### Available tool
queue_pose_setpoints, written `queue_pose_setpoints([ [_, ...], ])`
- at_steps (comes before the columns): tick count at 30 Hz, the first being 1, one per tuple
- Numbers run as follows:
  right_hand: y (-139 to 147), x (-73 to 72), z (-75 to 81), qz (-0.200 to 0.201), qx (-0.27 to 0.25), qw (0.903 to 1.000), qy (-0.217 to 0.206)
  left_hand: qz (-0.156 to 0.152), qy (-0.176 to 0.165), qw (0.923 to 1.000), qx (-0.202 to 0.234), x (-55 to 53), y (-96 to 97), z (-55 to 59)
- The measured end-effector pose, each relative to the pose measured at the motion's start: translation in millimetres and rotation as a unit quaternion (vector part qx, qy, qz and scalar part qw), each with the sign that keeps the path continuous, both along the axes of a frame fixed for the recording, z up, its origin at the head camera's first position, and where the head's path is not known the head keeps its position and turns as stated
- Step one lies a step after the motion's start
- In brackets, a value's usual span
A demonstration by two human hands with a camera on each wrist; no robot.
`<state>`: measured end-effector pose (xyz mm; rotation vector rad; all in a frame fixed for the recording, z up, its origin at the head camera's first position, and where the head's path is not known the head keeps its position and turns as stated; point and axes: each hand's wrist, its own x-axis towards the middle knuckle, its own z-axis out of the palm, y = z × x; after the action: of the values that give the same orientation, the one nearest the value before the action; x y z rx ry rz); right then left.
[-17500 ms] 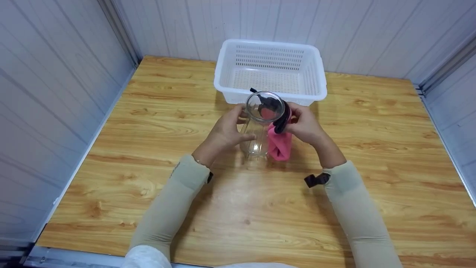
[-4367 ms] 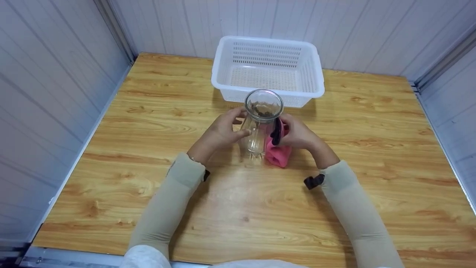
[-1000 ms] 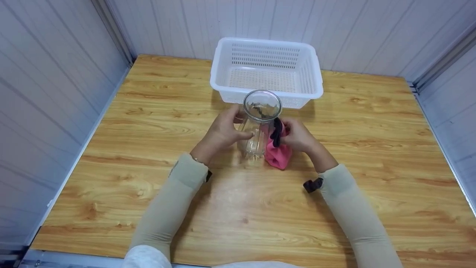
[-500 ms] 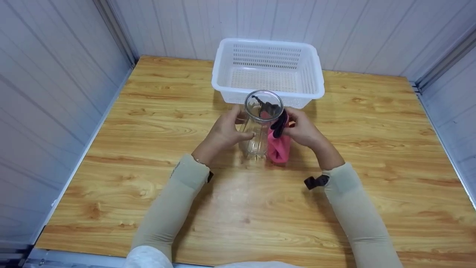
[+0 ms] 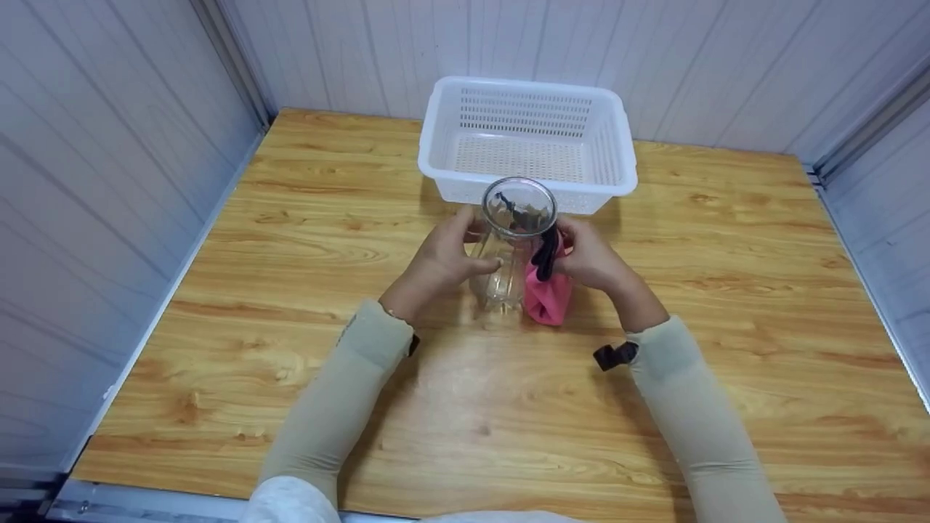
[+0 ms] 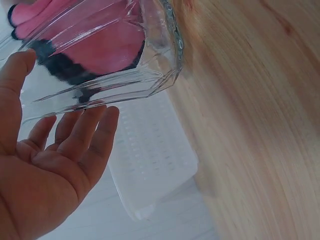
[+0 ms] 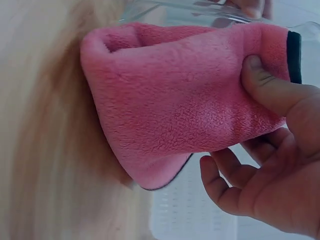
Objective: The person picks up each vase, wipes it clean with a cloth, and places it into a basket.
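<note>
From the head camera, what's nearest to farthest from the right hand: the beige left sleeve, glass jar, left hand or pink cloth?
From the right hand:
1. Pink cloth: held in it.
2. Glass jar: just left of the cloth.
3. Left hand: on the jar's far side.
4. Beige left sleeve: lower left, below that hand.

- The left arm (image 5: 327, 410) and right arm (image 5: 701, 414) stretched forward, angling inward.
- The left hand (image 5: 443, 256) curved, thumb (image 6: 15, 72) apart from its fingers (image 6: 101, 134).
- The right hand (image 5: 596, 258) pinched, fingers bent.
</note>
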<state>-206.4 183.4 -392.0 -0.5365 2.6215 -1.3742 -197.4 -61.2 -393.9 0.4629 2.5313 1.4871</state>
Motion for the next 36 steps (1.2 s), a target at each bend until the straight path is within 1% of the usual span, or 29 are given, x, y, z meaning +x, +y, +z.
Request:
queue_pose_setpoints([
  [3, 1, -1.3, -9.4, 0.005, 0.019, 0.9998, -0.01, -0.002, 0.006, 1.0, 0.007, 0.1, -0.3, -0.9],
  [7, 1, -0.7, -16.2, 0.005, 0.043, 0.999, -0.013, -0.005, 0.01, 0.9999, 0.012, 0.5, -0.7, -2.8],
  [12, 2, -0.2, -19.7, -0.001, 0.039, 0.999, -0.022, -0.006, 0.015, 0.9999, 0.003, 0.7, -0.8, -2.7],
  [17, 4, -0.2, -20.7, 0.008, 0.015, 0.9993, -0.032, -0.012, 0.022, 0.9996, -0.011, 0.6, -1.3, -0.3],
  [22, 3, 0.7, -13.1, 0.007, -0.012, 0.9988, -0.046, -0.019, 0.024, 0.9995, -0.012, 0.3, -2.6, -1.3],
  [28, 1, -0.6, 1.1, 0.0, -0.067, 0.9972, -0.033, -0.031, 0.02, 0.9992, -0.015, -1.9, -2.3, 0.1],
  [33, 0, 0.6, 13.8, -0.008, -0.126, 0.9912, -0.041, -0.045, 0.026, 0.9985, -0.018, -2.8, -1.6, 1.0],
  [36, -2, 3.3, 21.4, -0.008, -0.147, 0.9879, -0.048, -0.048, 0.027, 0.9983, -0.02, -2.3, -1.0, 1.2],
])
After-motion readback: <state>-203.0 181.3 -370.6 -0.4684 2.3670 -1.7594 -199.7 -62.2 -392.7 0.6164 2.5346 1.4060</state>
